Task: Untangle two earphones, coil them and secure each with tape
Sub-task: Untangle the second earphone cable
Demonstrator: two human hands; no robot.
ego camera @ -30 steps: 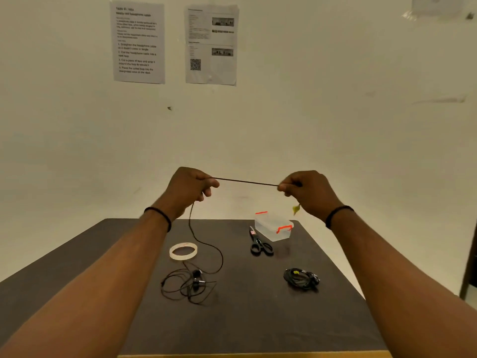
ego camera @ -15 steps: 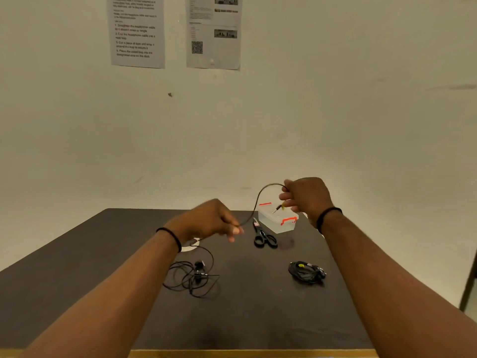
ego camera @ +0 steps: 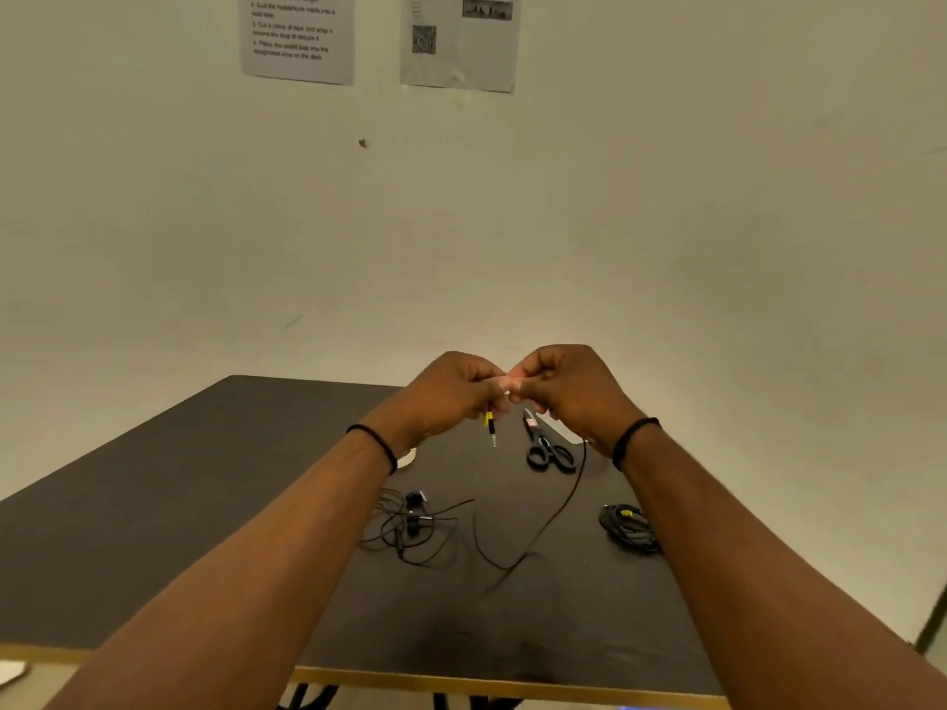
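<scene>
Matte dark table (ego camera: 153,530), pale wood edge. Thin black earphone cable (ego camera: 558,509) looped beside tangled earbuds (ego camera: 410,520); coiled second earphone (ego camera: 628,527) right. Above, left hand (ego camera: 451,397) and right hand (ego camera: 569,386) pinching cable, yellow-black plug (ego camera: 491,427) dangling. Black scissors (ego camera: 548,448). Plain wall, printed sheets (ego camera: 300,38).

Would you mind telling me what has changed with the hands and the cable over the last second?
The left hand and right hand, a second ago apart with the cable taut between them, have come together. The plug now dangles below them and the cable sags in a loop to the table. Both hands still pinch it. The scissors, the coiled earphone and the loose earbuds stayed put.
</scene>
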